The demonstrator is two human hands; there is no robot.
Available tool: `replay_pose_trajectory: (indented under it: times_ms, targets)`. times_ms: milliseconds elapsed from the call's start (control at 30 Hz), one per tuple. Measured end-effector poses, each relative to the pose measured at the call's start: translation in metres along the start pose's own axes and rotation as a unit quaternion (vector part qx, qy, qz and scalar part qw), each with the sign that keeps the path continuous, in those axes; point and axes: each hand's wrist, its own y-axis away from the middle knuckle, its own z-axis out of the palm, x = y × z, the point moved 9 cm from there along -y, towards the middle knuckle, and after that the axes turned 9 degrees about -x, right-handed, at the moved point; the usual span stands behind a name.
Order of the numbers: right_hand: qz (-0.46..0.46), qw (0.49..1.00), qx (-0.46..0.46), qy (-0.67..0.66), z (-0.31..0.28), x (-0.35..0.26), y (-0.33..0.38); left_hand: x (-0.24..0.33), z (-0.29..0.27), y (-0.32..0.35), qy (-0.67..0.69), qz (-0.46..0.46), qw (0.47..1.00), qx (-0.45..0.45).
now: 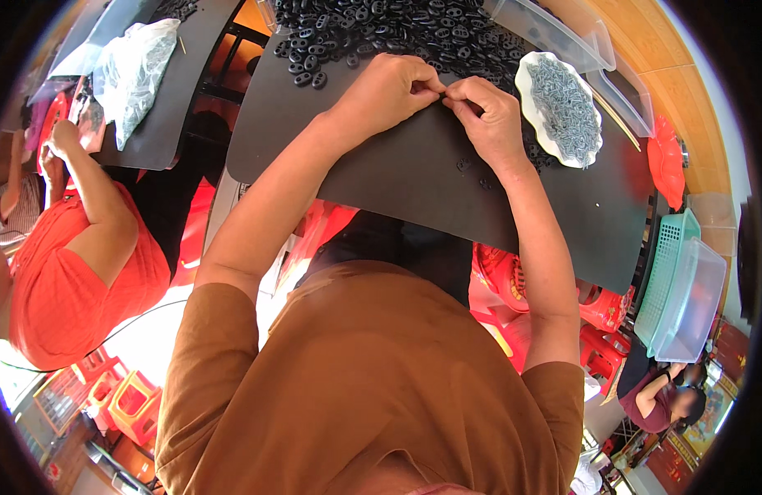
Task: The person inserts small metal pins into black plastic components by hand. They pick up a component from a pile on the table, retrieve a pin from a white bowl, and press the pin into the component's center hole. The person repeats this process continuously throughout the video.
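My left hand (395,89) and my right hand (490,120) meet above the dark table (381,177), both closed in a pinch. Between their fingertips is a tiny dark piece, mostly hidden, whose kind I cannot make out. Just beyond my hands spreads a heap of small black oval plastic parts with holes (381,26). Close to my right hand stands a white scalloped dish (525,82) filled with small silvery metal pieces (566,111), perhaps screws. A few small black square-looking parts (463,164) lie near my right wrist.
Clear plastic bins (554,33) stand at the table's far right, beside a thin stick (618,122) and a red flower-shaped dish (665,162). A green basket (665,272) is at the right. Leftward, a person in red (92,256) sits at another table with a plastic bag (138,74).
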Motion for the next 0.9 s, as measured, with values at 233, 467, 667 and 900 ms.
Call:
replay_pose_trajectory:
  times_ms: [233,467,667,900]
  targets:
    - [0.001,1.0,-0.005,0.013,0.0,-0.004,0.0,0.006,0.0,0.0,-0.022,0.021,1.0,0.001]
    - [-0.02,0.999,-0.011,0.045,0.002,-0.004,0.0,0.003,0.004,-0.003,-0.053,0.036,0.998,-0.011]
    - [0.088,0.995,-0.021,-0.031,-0.001,0.007,-0.004,-0.008,-0.001,-0.003,0.014,-0.003,1.0,-0.014]
    - [0.156,0.947,-0.046,-0.278,-0.009,0.026,-0.005,-0.015,0.0,-0.003,0.279,-0.094,0.955,-0.033]
